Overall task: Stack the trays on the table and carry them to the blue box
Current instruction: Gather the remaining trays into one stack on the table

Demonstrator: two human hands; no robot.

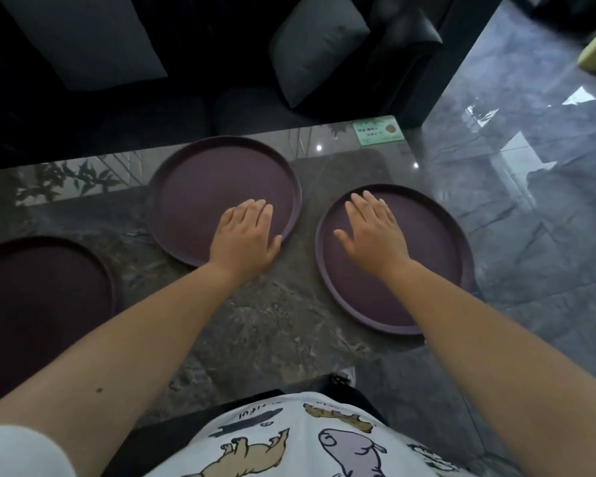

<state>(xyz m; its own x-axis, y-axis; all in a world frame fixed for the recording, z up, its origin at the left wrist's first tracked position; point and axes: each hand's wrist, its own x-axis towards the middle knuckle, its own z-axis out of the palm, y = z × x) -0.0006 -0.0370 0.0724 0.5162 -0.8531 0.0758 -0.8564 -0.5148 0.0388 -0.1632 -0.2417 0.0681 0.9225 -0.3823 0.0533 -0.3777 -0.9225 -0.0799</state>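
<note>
Head view: three round trays on the table, none stacked yet.
Left tray (38, 304) sits at the near left edge; right tray (403, 270) by the right edge; middle tray (221, 191) farthest. Left hand (245, 239) and right hand (375, 232) hover flat, fingers loosely spread, gripping nothing. Trays appear stiff, light, smooth; grasp by raised rims.

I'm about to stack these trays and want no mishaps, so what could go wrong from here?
The right tray lies close to the table's right edge, so sliding it outward could tip it onto the floor. The glossy tabletop may let the middle tray skid under the flat left hand. The left tray is partly out of view and easy to forget.
</note>
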